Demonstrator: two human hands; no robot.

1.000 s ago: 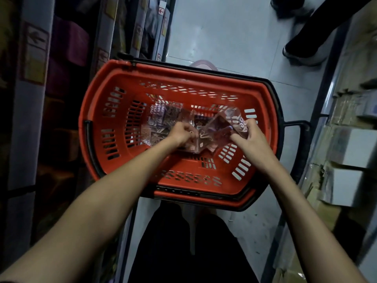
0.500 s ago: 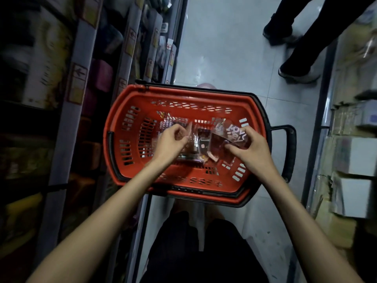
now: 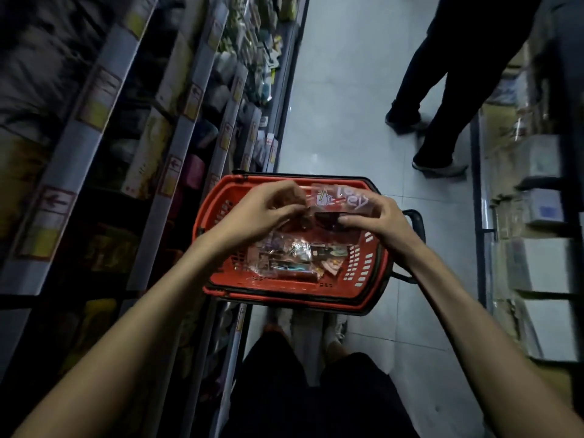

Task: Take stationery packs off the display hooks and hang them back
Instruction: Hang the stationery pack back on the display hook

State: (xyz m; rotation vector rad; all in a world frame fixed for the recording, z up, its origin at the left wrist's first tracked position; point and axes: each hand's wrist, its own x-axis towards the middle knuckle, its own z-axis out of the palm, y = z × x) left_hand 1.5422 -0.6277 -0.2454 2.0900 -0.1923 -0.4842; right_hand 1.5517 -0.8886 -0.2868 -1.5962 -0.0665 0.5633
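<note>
Both hands hold one clear stationery pack [image 3: 341,200] above the red basket [image 3: 284,292], toward its 12 o'clock rim. The left hand [image 3: 265,210] pinches its 9 o'clock edge and the right hand [image 3: 376,226] grips at 5 o'clock. It looks light, floppy and slippery, so it is best pinched by its top edge.

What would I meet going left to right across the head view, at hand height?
Shelf with price labels → left hand → clear stationery pack → right hand → basket's black handle → white boxes on the right-hand shelving.
</note>
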